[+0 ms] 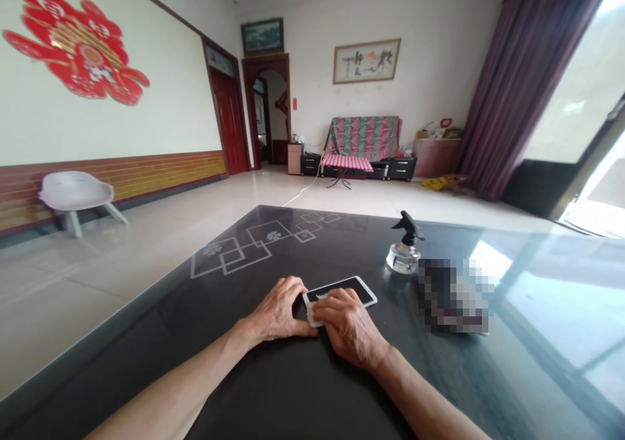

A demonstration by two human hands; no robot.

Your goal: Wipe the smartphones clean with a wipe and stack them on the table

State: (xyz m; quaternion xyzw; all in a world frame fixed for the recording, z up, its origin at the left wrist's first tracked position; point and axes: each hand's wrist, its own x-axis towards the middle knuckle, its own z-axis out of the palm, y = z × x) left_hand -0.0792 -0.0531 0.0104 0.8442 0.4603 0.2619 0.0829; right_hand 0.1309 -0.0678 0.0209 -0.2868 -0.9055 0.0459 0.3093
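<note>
Phone (365, 291) held at one end by left grip (278, 310), under right grip (347, 326) of unclear hold; likely light, slick, fragile, best edge-held.

We can read no text for certain: the pale picture (366, 61) on the back wall (439, 49) bears brush characters, seemingly Chinese, too small to make out.

White phone (360, 289), left fingers (295, 284) gripping, right fingers (333, 302) atop
</note>
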